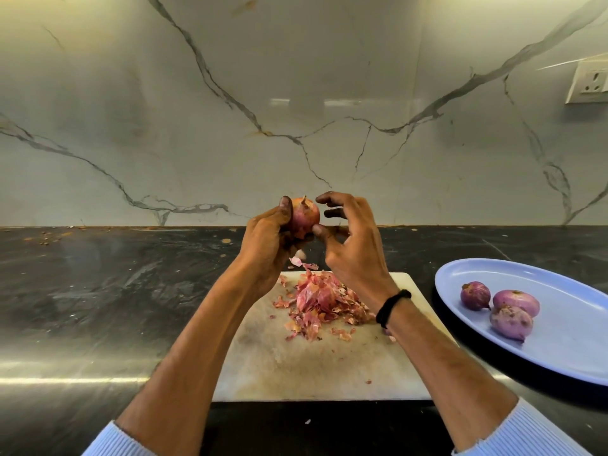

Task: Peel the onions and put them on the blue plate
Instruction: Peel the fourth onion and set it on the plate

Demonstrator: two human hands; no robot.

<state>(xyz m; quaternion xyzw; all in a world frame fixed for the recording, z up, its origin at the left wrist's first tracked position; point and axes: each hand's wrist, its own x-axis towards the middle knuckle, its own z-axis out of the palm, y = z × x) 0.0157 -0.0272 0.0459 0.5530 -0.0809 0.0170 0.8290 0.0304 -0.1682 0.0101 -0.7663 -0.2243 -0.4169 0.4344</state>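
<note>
1. Pale blue sleeves (108, 439) frame the bottom edge of the frame, and both forearms reach up toward the centre.
2. Between them, lower centre, lies a white cutting board (296, 366) on the dark tabletop (98, 291), with a heap of pink peelings (316, 301) at its far end.
3. Above the board, at centre frame, the left hand (266, 238) grips an onion (306, 215), fingers curled round it and thumb up along its side.
4. The right hand (352, 248) sits just beside the onion. Its thumb touches the lower side, and its fingers are spread apart, clamped on nothing.
5. This onion looks only partly peeled, with dry papery skin showing at its tip.
6. At lower right, the blue plate (559, 340) holds three peeled onions (516, 302).
7. Judged from this, three are done; the fourth needs stripping and then a move to the plate. No other unpeeled onions are in view.
</note>
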